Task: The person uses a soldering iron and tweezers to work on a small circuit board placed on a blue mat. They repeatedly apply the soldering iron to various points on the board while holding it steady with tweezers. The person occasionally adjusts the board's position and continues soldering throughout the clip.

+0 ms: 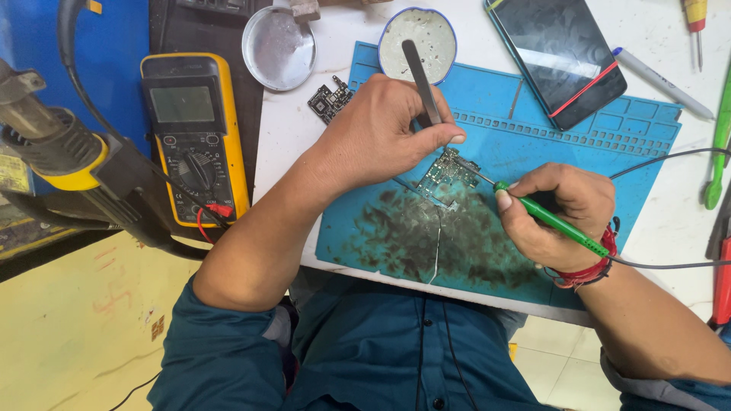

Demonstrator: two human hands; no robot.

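While the left hand [381,133] pinches tweezers [421,80] over the circuit board [444,176] on the blue mat [579,144], the right hand [560,213] grips a green soldering iron [552,222], tip touching the board between both hands' fingertips.

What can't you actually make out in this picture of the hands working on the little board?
Head view:
- Tweezers tips: hidden behind the left hand.
- Where the green soldering iron tip meets the circuit board: too small.
- Screwdriver: cut off by the top edge.
- Red tool: cut off by the right edge.
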